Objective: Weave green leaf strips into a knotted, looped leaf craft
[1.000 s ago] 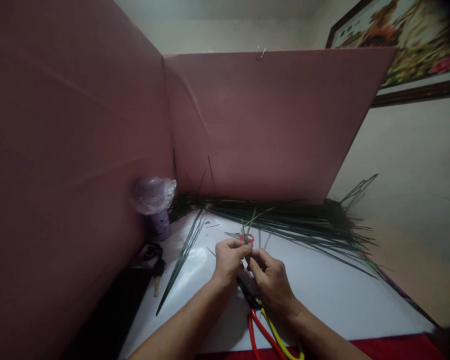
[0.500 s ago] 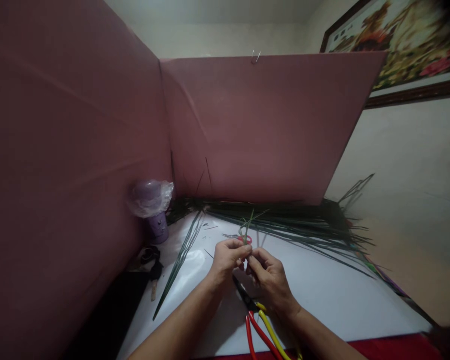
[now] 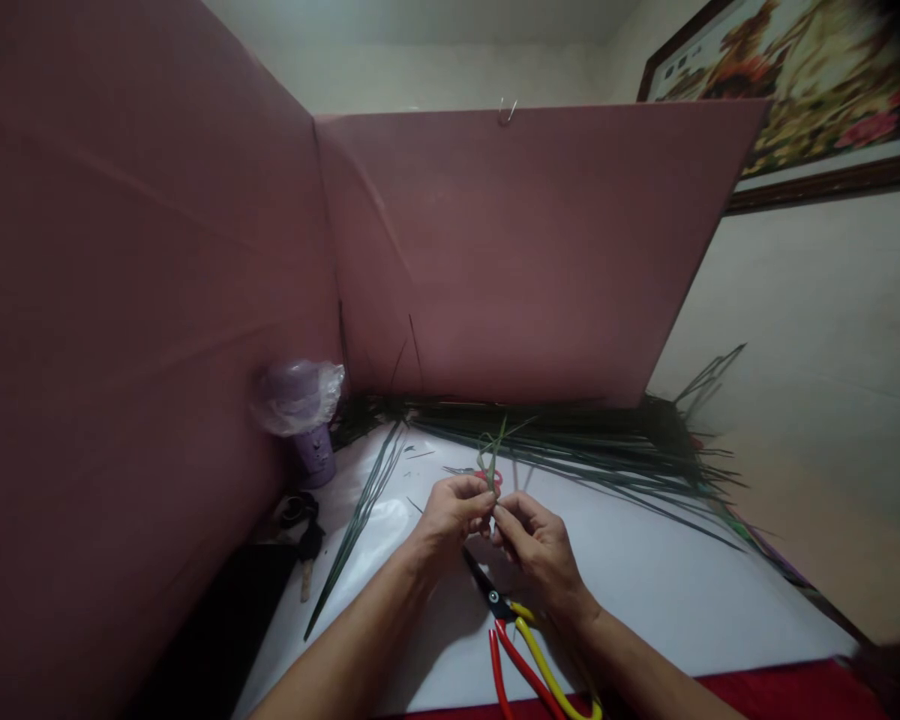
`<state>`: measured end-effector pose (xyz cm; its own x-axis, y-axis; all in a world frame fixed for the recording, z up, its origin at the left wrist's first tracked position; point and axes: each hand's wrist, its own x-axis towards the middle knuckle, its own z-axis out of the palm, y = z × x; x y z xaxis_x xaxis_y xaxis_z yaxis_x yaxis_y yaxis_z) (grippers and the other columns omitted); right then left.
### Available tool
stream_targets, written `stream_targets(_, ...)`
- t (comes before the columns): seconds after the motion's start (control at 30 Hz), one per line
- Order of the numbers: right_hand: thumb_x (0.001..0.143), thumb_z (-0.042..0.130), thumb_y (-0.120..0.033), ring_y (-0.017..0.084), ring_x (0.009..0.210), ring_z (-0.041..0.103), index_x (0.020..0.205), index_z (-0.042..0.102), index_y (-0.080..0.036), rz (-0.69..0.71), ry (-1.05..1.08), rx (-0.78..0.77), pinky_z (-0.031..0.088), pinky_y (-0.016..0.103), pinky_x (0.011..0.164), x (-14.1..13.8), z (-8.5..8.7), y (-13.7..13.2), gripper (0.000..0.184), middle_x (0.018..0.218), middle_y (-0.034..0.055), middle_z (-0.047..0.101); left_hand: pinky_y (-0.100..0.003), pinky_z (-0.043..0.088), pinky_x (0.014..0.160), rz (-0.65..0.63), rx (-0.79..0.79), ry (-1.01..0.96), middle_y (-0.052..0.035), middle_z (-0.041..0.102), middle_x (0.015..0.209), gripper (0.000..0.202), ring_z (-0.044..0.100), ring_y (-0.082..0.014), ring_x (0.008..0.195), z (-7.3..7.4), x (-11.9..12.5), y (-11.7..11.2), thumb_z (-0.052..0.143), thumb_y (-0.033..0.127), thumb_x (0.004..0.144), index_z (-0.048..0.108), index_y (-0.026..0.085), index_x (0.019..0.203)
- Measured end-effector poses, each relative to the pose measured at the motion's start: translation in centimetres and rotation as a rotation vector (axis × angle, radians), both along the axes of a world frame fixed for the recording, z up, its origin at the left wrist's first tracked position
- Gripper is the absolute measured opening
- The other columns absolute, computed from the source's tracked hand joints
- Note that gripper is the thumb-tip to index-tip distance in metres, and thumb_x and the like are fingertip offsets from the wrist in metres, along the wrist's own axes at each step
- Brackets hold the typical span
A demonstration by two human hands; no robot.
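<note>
Between thumb and fingers, my left hand (image 3: pixel 456 508) pinches a small piece of knotted green leaf strips (image 3: pixel 492 462), whose thin ends stick up and out. My right hand (image 3: pixel 538 540) is closed at the lower end of the same piece, its thumb and forefinger touching there; the fingertips partly hide what they grip. Just beyond my hands lie small scissors (image 3: pixel 487 477) with red handles. Below my hands rests a pair of cutters (image 3: pixel 495 598) with dark blades and red and yellow handles, partly covered by my right wrist.
Long green leaves (image 3: pixel 607 440) are heaped along the back of the white table (image 3: pixel 645 590). A separate leaf bundle (image 3: pixel 356 525) lies on the left, near keys (image 3: pixel 309 540) and a purple cup (image 3: pixel 316 455) with clear plastic around its top. Pink panels (image 3: pixel 495 260) stand behind and left.
My right hand has shifted very slightly against the leaf piece. The view has moved a little, and more of the cutters' pivot shows. Both hands keep their grip.
</note>
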<state>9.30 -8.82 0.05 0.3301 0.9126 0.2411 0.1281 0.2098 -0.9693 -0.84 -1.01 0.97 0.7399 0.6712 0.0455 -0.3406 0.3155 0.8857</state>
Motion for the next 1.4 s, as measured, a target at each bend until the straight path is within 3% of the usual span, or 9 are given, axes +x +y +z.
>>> stream_targets(0.2, 0.079, 0.057, -0.046, 0.007, 0.041, 0.042, 0.069, 0.054, -0.016, 0.018, 0.056, -0.002, 0.032, 0.019, 0.040, -0.1, -0.2, 0.3, 0.032, 0.056, -0.0020, 0.054, -0.019, 0.029, 0.042, 0.126, -0.026, 0.067, 0.0028, 0.049, 0.046, 0.032, 0.044, -0.0057, 0.037, 0.2, 0.4, -0.1, 0.075, 0.032, 0.055, 0.051, 0.012, 0.060)
stream_targets(0.4, 0.079, 0.053, -0.051, 0.008, 0.034, 0.043, 0.075, 0.051, -0.018, 0.038, 0.148, -0.077, 0.031, 0.018, 0.034, -0.4, -0.1, 0.2, 0.034, 0.050, -0.0034, 0.054, -0.018, 0.030, 0.043, 0.228, -0.096, 0.101, 0.0024, 0.051, 0.055, 0.029, 0.044, -0.0035, 0.042, 0.7, 0.3, 0.0, 0.074, 0.029, 0.057, 0.051, 0.012, 0.061)
stream_targets(0.53, 0.075, 0.059, -0.047, 0.006, 0.034, 0.040, 0.073, 0.048, -0.018, 0.021, 0.133, -0.097, 0.027, 0.017, 0.032, -0.4, -0.2, 0.0, 0.031, 0.050, -0.0039, 0.054, -0.018, 0.030, 0.043, 0.244, -0.064, 0.107, 0.0032, 0.048, 0.052, 0.029, 0.041, -0.0034, 0.043, 0.9, 0.2, 0.1, 0.073, 0.031, 0.057, 0.051, 0.012, 0.059)
stream_targets(0.67, 0.074, 0.062, -0.042, 0.005, 0.034, 0.034, 0.072, 0.048, -0.019, -0.008, 0.124, -0.101, 0.023, 0.017, 0.033, -0.3, -0.5, 0.1, 0.027, 0.048, -0.0053, 0.051, -0.018, 0.022, 0.037, 0.219, -0.060, 0.113, 0.0050, 0.044, 0.044, 0.034, 0.036, -0.0030, 0.036, 0.7, 0.2, 0.3, 0.074, 0.037, 0.056, 0.048, 0.014, 0.060)
stream_targets(0.8, 0.075, 0.061, -0.039, 0.008, 0.040, 0.041, 0.070, 0.051, -0.018, -0.026, 0.023, -0.066, 0.029, 0.019, 0.037, -0.1, -0.5, 0.1, 0.024, 0.050, -0.0038, 0.050, -0.018, 0.018, 0.034, 0.194, -0.050, 0.157, 0.0043, 0.048, 0.042, 0.037, 0.033, -0.0031, 0.030, 0.3, 0.2, 0.5, 0.071, 0.043, 0.059, 0.049, 0.015, 0.066)
stream_targets(0.93, 0.080, 0.056, -0.035, 0.012, 0.053, 0.051, 0.071, 0.054, -0.017, -0.027, -0.174, 0.004, 0.039, 0.022, 0.050, 0.3, -0.4, -0.1, 0.020, 0.059, -0.0009, 0.055, -0.017, 0.024, 0.036, 0.197, -0.043, 0.133, 0.0034, 0.049, 0.043, 0.036, 0.038, -0.0040, 0.033, 0.1, 0.3, 0.4, 0.072, 0.041, 0.057, 0.051, 0.013, 0.067)
stream_targets(1.13, 0.085, 0.048, -0.029, 0.012, 0.052, 0.050, 0.074, 0.054, -0.018, -0.014, -0.381, 0.025, 0.037, 0.023, 0.051, 0.3, -0.2, -0.5, 0.016, 0.058, -0.0019, 0.054, -0.017, 0.028, 0.036, 0.202, 0.025, 0.141, 0.0035, 0.049, 0.044, 0.032, 0.042, -0.0049, 0.036, 0.3, 0.3, 0.3, 0.071, 0.039, 0.058, 0.053, 0.013, 0.065)
stream_targets(1.3, 0.084, 0.051, -0.029, 0.011, 0.051, 0.047, 0.069, 0.053, -0.018, -0.025, -0.470, 0.078, 0.036, 0.023, 0.051, 0.4, -0.1, -0.7, 0.019, 0.057, -0.0022, 0.053, -0.017, 0.017, 0.032, 0.187, 0.097, 0.214, 0.0052, 0.043, 0.036, 0.033, 0.032, -0.0040, 0.028, 0.6, 0.2, 0.2, 0.067, 0.043, 0.062, 0.051, 0.015, 0.062)
stream_targets(1.4, 0.083, 0.054, -0.033, 0.011, 0.054, 0.047, 0.072, 0.054, -0.018, -0.081, -0.402, 0.099, 0.037, 0.023, 0.051, 0.8, 0.2, -0.3, 0.018, 0.063, -0.0008, 0.056, -0.017, 0.014, 0.030, 0.162, 0.089, 0.254, 0.0064, 0.041, 0.033, 0.033, 0.030, -0.0041, 0.025, 0.8, 0.2, -0.3, 0.066, 0.044, 0.062, 0.048, 0.016, 0.061)
